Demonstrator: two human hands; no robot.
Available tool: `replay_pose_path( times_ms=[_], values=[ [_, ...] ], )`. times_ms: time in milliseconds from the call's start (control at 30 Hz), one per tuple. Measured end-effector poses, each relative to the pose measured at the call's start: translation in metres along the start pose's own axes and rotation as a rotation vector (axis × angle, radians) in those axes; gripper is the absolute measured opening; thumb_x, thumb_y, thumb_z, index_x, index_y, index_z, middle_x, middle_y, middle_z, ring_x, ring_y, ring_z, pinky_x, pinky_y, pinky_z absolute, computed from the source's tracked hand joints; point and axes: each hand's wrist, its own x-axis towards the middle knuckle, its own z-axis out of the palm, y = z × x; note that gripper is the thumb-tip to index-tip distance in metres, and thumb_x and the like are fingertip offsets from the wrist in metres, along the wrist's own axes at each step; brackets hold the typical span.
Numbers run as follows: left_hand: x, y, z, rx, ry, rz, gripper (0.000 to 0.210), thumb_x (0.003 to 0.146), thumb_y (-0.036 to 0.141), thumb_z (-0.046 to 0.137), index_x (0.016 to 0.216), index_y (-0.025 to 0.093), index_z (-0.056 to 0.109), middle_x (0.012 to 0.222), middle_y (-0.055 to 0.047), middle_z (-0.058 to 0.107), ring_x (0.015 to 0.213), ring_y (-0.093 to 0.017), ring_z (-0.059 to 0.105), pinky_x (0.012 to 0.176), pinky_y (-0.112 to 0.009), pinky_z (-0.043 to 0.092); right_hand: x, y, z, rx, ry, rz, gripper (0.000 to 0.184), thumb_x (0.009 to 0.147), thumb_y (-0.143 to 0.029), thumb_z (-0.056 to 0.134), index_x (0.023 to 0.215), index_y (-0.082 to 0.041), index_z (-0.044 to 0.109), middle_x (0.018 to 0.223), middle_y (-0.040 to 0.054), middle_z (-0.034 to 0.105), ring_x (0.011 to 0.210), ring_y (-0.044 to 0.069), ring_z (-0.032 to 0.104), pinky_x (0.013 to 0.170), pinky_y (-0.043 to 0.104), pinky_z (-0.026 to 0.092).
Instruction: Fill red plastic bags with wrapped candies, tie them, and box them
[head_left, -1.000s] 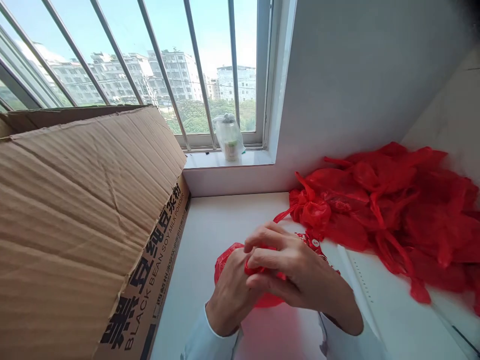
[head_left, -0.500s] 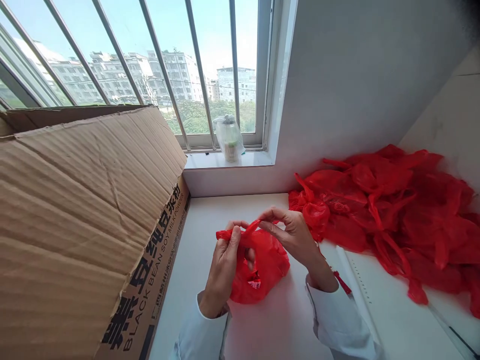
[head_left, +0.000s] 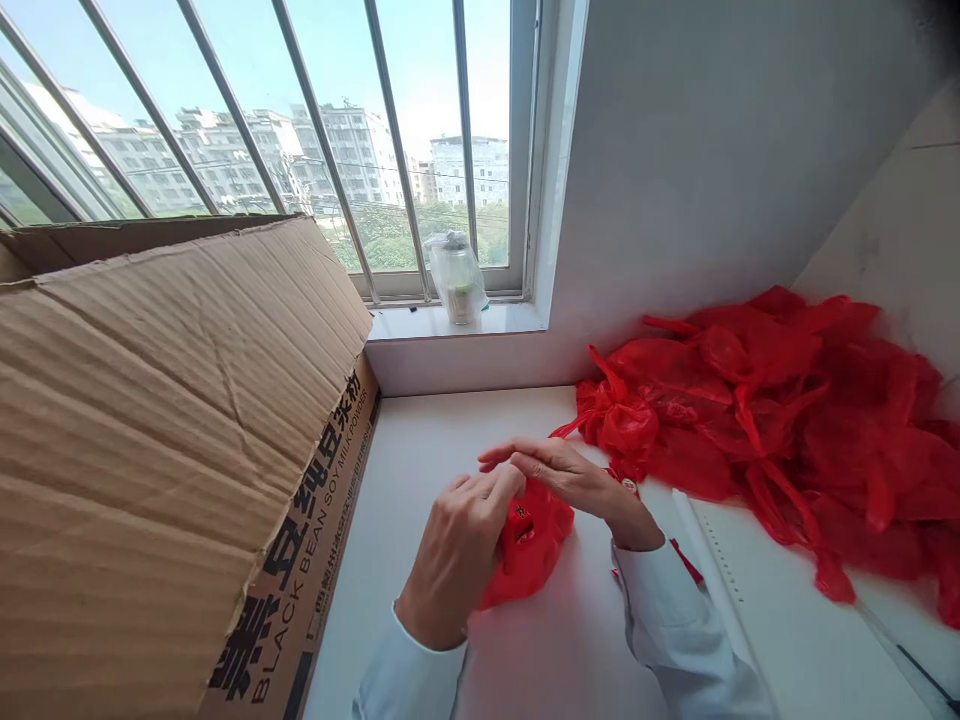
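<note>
A small red plastic bag (head_left: 536, 560) sits on the white table under both hands, with printed red items faintly visible inside it. My left hand (head_left: 466, 550) is closed at the bag's gathered top, its fingers curled and mostly hidden from above. Across the top of it comes my right hand (head_left: 574, 482), thumb and fingers pressed together and touching the left fingers. Whatever part of the bag lies between the fingers is largely covered.
A large cardboard box (head_left: 187, 400) stands on the left. Red plastic bags (head_left: 787, 420) pile up against the wall on the right. A jar in a clear bag (head_left: 456, 280) stands on the sill of the barred window. A white rolled edge (head_left: 712, 580) lies near my right sleeve.
My left hand has turned over, its back now upward. My right hand has moved slightly lower and left, crossing over the left fingers; the bag's open loop no longer shows.
</note>
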Motion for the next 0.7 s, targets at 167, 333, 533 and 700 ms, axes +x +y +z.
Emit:
replay_pose_path(
  times_ms=[167,333,533,700],
  values=[
    [0.002,-0.008,0.017,0.048,0.231,0.041,0.023,0.089,-0.002,0.039,0.080,0.018,0.046,0.109,-0.005,0.061,0.080,-0.012,0.056,0.072,-0.026,0.042,0.002,0.017,0.004,0.064,-0.135,0.027,0.038,0.092,-0.021,0.046,0.128,-0.027,0.055,0.111,0.0014,0.064,0.085,0.012,0.059,0.078,0.025,0.050],
    [-0.001,-0.013,0.013,-0.023,0.191,0.015,0.022,0.088,-0.001,0.044,0.080,0.019,0.046,0.094,-0.002,0.054,0.071,-0.010,0.049,0.063,-0.022,0.039,0.003,0.023,-0.001,-0.155,0.006,0.004,0.026,0.083,-0.011,0.053,0.098,-0.021,0.072,0.096,0.0014,0.063,0.075,0.010,0.056,0.067,0.022,0.045],
    [-0.005,-0.024,-0.013,-0.210,0.058,-0.020,0.013,0.087,0.015,0.062,0.080,0.019,0.053,0.098,-0.001,0.054,0.091,-0.013,0.051,0.077,-0.022,0.041,-0.005,0.009,-0.017,-0.267,0.065,0.005,0.014,0.087,-0.027,0.062,0.083,-0.018,0.072,0.085,0.0017,0.067,0.077,0.012,0.059,0.071,0.023,0.044],
    [-0.011,-0.024,-0.037,-0.307,-0.164,-0.052,0.018,0.080,0.016,0.070,0.068,0.018,0.057,0.076,0.002,0.050,0.077,-0.011,0.047,0.065,-0.020,0.038,-0.015,0.022,-0.038,-0.247,0.041,0.077,0.017,0.084,-0.033,0.065,0.083,-0.018,0.072,0.078,0.0008,0.069,0.073,0.013,0.060,0.069,0.023,0.044]
  ],
)
